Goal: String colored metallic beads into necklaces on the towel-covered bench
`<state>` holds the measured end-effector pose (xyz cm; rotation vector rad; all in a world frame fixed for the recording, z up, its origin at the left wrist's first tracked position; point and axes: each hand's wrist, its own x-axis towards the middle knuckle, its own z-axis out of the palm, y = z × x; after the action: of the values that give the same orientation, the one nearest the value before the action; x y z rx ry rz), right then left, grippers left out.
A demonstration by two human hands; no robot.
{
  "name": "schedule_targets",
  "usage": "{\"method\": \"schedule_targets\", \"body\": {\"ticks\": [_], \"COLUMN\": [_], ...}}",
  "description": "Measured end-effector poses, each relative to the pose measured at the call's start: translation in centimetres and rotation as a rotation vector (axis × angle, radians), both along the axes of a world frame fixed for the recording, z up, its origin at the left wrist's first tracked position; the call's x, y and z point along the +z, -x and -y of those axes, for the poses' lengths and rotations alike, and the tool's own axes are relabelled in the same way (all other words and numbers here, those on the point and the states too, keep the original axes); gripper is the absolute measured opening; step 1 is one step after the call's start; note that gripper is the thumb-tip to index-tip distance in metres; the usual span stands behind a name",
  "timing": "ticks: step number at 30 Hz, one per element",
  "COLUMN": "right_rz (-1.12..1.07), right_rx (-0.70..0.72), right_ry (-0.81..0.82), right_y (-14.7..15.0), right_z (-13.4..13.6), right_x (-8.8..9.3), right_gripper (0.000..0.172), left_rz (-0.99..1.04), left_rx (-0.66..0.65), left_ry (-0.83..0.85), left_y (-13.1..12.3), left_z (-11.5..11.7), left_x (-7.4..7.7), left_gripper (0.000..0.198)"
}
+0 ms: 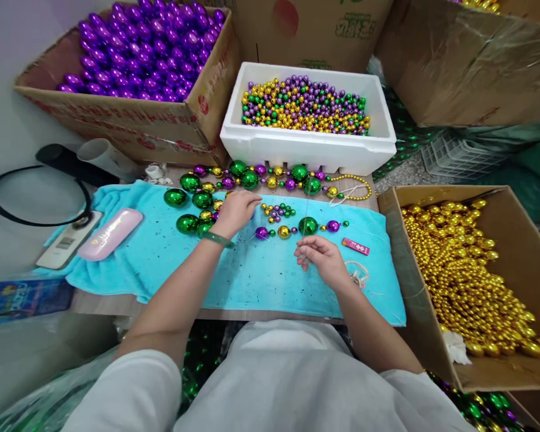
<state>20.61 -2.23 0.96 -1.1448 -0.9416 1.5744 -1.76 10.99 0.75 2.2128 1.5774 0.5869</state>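
Note:
My left hand [237,211], with a green bangle [218,239] on its wrist, hovers over the towel with fingers drawn together; anything between the fingertips is too small to make out. Just right of it lies a small pile of green, purple and gold beads [279,211]. My right hand [319,255] pinches a thin, upright, needle-like wire [306,210]. Beyond that hand a row of mixed beads crosses the towel, including a big green bead [308,226] and a gold bead [283,231]. Larger green balls [188,224] lie left, partly behind my left hand.
Under everything spreads a turquoise towel [261,282]. A finished-looking bead strand [272,180] runs along its back edge. Behind stands a white foam box [306,147] of small beads. Cardboard boxes hold purple beads [148,54] and gold strands [463,270]. A pink case [111,234] lies left.

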Motion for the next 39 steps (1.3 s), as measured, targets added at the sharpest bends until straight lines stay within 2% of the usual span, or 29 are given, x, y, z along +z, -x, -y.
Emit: {"method": "schedule_targets", "body": {"ticks": [2, 5, 8, 12, 16, 18, 19, 22, 24, 27, 39], "right_rz": [0.018, 0.067, 0.128, 0.162, 0.195, 0.215, 0.223, 0.251, 0.279, 0.313, 0.35], "right_rx": [0.003, -0.053, -0.131, -0.134, -0.135, -0.144, -0.152, -0.179, -0.196, -0.212, -0.185], "right_ry": [0.014, -0.024, -0.067, -0.03, 0.026, 0.028, 0.025, 0.017, 0.009, -0.006, -0.016], "right_y": [-0.1, -0.2, -0.3, -0.3, 0.1, 0.3, 0.3, 0.4, 0.5, 0.7, 1.2], "right_z": [0.0, 0.0, 0.0, 0.0, 0.1, 0.2, 0.3, 0.3, 0.3, 0.3, 0.3], "right_x": [0.2, 0.3, 0.1, -0.1, -0.3, -0.3, -0.3, -0.5, -0.7, -1.0, -1.3], "right_gripper": [0.023, 0.016, 0.012, 0.014, 0.021, 0.019, 0.018, 0.015, 0.015, 0.017, 0.014], "left_rz": [-0.146, -0.223, -0.197, -0.077, 0.118, 0.31, 0.497, 1.251, 1.564, 1.69, 1.775], "left_rx": [-0.071, -0.1, -0.082, -0.033, 0.065, 0.119, 0.15, 0.241, 0.279, 0.305, 0.374], "left_ry": [0.043, 0.135, 0.176, 0.178, 0.161, 0.208, 0.276, 0.575, 0.708, 0.76, 0.741], "left_y": [-0.5, -1.7, -2.5, -2.7, -2.4, -2.1, -1.8, -1.1, -0.6, -0.1, 0.7], "left_z": [-1.7, -2.8, -2.9, -2.6, -1.6, -0.8, -0.2, 1.4, 2.3, 3.0, 3.3], "left_x": [-0.9, -2.2, -3.0, -3.4, -2.7, -2.1, -1.8, -0.8, -0.3, 0.2, 0.8], "left_gripper": [0.028, 0.028, 0.023, 0.02, 0.025, 0.028, 0.027, 0.02, 0.015, 0.013, 0.008]}}
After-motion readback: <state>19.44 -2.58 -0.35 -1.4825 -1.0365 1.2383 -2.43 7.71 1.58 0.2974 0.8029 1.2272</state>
